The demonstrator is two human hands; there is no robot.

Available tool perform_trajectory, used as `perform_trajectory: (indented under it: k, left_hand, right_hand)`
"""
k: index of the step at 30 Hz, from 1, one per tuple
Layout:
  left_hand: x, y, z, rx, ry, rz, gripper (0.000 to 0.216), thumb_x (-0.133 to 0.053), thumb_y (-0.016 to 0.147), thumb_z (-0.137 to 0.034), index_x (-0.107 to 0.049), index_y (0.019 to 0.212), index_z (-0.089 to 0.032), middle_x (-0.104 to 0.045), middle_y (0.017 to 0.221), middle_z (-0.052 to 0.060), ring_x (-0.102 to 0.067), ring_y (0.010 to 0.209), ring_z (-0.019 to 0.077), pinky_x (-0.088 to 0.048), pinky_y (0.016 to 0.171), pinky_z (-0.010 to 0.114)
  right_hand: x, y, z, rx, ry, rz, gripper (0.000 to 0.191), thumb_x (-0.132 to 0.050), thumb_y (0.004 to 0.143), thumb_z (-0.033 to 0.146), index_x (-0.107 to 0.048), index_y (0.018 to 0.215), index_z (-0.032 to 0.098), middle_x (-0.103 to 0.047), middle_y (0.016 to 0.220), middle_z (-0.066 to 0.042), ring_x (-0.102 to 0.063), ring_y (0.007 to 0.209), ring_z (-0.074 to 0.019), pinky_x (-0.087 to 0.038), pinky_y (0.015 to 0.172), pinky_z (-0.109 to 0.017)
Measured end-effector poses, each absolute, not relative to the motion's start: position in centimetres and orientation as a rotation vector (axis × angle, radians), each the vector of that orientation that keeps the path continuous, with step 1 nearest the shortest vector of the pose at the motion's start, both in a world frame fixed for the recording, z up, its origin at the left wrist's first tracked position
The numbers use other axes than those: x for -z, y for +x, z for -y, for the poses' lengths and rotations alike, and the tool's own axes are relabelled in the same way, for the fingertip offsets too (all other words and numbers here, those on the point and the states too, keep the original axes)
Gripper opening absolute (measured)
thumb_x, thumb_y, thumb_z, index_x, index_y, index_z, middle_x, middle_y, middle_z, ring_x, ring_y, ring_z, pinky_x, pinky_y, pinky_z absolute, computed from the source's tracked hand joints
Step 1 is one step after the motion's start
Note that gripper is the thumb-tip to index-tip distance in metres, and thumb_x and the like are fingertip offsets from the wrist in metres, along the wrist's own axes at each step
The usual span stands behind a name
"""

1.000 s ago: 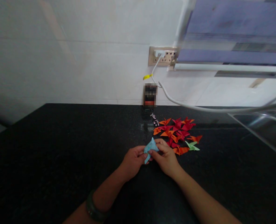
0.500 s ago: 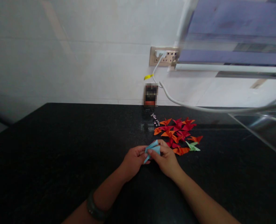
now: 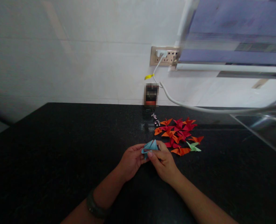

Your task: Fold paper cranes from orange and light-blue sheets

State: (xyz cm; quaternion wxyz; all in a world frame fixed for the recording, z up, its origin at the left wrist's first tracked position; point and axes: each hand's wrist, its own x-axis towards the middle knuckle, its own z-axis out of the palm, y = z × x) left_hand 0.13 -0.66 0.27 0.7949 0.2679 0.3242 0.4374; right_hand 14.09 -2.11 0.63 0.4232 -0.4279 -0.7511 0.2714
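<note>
A light blue folded paper piece [image 3: 150,146] is pinched between both hands just above the black counter [image 3: 46,146]. My left hand [image 3: 131,160] grips its left side with closed fingers. My right hand [image 3: 163,161] closes on its right side, thumb pressed on the paper. Just beyond my right hand lies a pile of several red and orange folded paper figures [image 3: 177,130], with one pale green figure [image 3: 193,147] at its near right edge.
A small dark object, blurred out [image 3: 151,95], stands against the white tiled wall. A wall socket [image 3: 164,56] holds a white plug, and its cable [image 3: 198,108] runs off to the right. A steel sink edge [image 3: 259,124] lies at far right.
The blue paper has been turned and pressed flatter between my fingers, and both hands have shifted slightly away from me. The pile has not moved.
</note>
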Motion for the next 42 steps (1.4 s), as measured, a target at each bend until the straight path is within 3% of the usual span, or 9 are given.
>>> perform_trajectory:
  k: [6,14,17,23,27,30,34,39,42]
  left_hand:
    - [-0.2,-0.1,0.7,-0.909,0.568,-0.718,0.015,-0.061,0.070,-0.023,-0.063,0.082,-0.013,-0.063,0.075,0.002,-0.056,0.066,0.0088,-0.044,0.070,0.025]
    - [-0.1,0.0,0.8,-0.899,0.602,-0.693,0.020,-0.060,0.072,-0.029,-0.062,0.081,-0.011,-0.062,0.070,0.004,-0.056,0.064,0.0116,-0.044,0.066,0.027]
    - [-0.4,-0.1,0.8,-0.903,0.585,-0.702,0.018,-0.059,0.073,-0.027,-0.062,0.079,-0.011,-0.062,0.071,0.004,-0.057,0.065,0.0114,-0.045,0.065,0.026]
    - [-0.7,-0.2,0.6,-0.937,0.595,-0.722,0.022,-0.061,0.070,-0.030,-0.063,0.081,-0.011,-0.061,0.068,0.003,-0.055,0.058,0.0098,-0.044,0.059,0.023]
    - [-0.7,-0.1,0.7,-0.938,0.609,-0.745,0.022,-0.063,0.068,-0.029,-0.063,0.080,-0.011,-0.061,0.068,0.003,-0.056,0.060,0.0103,-0.045,0.061,0.024]
    - [-0.6,-0.1,0.7,-0.927,0.619,-0.764,0.021,-0.063,0.068,-0.028,-0.062,0.080,-0.011,-0.062,0.071,0.003,-0.057,0.063,0.0111,-0.045,0.065,0.026]
    - [-0.5,0.0,0.7,-0.942,0.645,-0.784,0.020,-0.061,0.069,-0.028,-0.062,0.080,-0.011,-0.061,0.067,0.003,-0.056,0.060,0.0110,-0.044,0.059,0.024]
    - [-0.7,0.2,0.7,-0.976,0.671,-0.918,0.019,-0.062,0.068,-0.029,-0.062,0.076,-0.012,-0.059,0.062,0.000,-0.051,0.051,0.0078,-0.039,0.049,0.019]
    - [-0.8,0.1,0.7,-0.949,0.738,-0.919,0.024,-0.063,0.066,-0.032,-0.062,0.079,-0.012,-0.059,0.063,0.000,-0.051,0.052,0.0081,-0.039,0.050,0.020]
  right_hand:
    - [-0.5,14.3,2.2,-0.733,-1.043,1.847,0.038,-0.027,0.089,0.033,-0.063,0.100,0.023,-0.049,0.102,-0.006,-0.047,0.093,-0.0189,-0.039,0.082,-0.035]
    - [-1.0,14.3,2.3,-0.532,-1.163,1.923,0.023,-0.043,0.082,0.023,-0.066,0.083,0.020,-0.048,0.097,-0.007,-0.046,0.093,-0.0204,-0.038,0.081,-0.037]
    - [-0.9,14.5,2.3,-0.489,-1.132,1.942,0.021,-0.046,0.081,0.026,-0.064,0.089,0.020,-0.046,0.101,-0.008,-0.045,0.095,-0.0213,-0.039,0.081,-0.037]
    - [-1.2,14.6,2.3,-0.468,-1.101,2.144,0.050,-0.067,0.062,0.038,-0.056,0.108,0.021,-0.041,0.114,-0.011,-0.039,0.104,-0.0268,-0.038,0.085,-0.040]
    - [-0.7,14.7,2.0,-0.387,-1.107,2.150,0.027,-0.055,0.074,0.021,-0.060,0.100,0.023,-0.045,0.110,-0.009,-0.042,0.101,-0.0238,-0.039,0.082,-0.039]
    - [-0.3,14.8,1.8,-0.319,-1.106,2.134,0.023,-0.053,0.075,0.018,-0.063,0.095,0.025,-0.046,0.106,-0.008,-0.043,0.099,-0.0230,-0.039,0.080,-0.039]
    - [-0.6,14.6,2.0,-0.273,-1.160,2.168,0.020,-0.055,0.075,0.027,-0.064,0.092,0.025,-0.043,0.111,-0.009,-0.041,0.101,-0.0249,-0.039,0.080,-0.040]
    - [-1.4,14.4,2.5,-0.369,-1.241,2.221,0.045,-0.058,0.068,0.049,-0.059,0.105,0.024,-0.038,0.118,-0.013,-0.038,0.106,-0.0308,-0.037,0.083,-0.046]
    - [-1.3,14.5,2.5,-0.434,-1.178,2.167,0.043,-0.058,0.067,0.050,-0.061,0.100,0.022,-0.039,0.117,-0.012,-0.038,0.107,-0.0307,-0.035,0.086,-0.046]
